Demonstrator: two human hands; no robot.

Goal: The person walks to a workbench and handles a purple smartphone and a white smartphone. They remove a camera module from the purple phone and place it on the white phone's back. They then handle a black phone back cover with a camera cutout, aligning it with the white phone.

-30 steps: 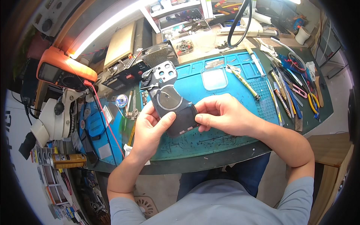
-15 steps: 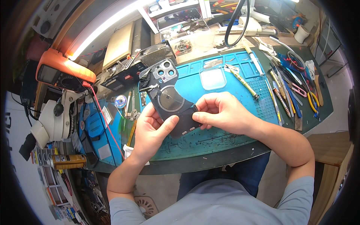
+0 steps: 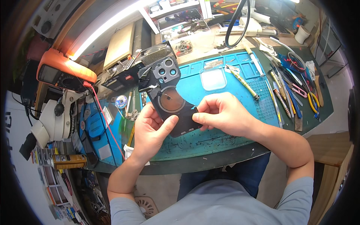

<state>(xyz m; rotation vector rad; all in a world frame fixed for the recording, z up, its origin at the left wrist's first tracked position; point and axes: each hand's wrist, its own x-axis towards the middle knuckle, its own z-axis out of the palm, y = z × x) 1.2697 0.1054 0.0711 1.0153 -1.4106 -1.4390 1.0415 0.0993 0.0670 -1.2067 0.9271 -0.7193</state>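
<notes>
Holding black panel [image 3: 183,120]: left hand [image 3: 150,129], fingertips hidden behind

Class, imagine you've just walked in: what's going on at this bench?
A person's left hand and right hand hold a dark, phone-shaped panel above a blue mat. The left hand grips its left side, and the right pinches its right edge. Its round openings are at the far end. A clear tray lies on the mat beyond.

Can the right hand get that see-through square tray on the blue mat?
Probably yes: the square tray lies just beyond the right hand, and nothing seems to stand between them. But that hand pinches the edge of the black panel, so it would likely need to let go first.
</notes>
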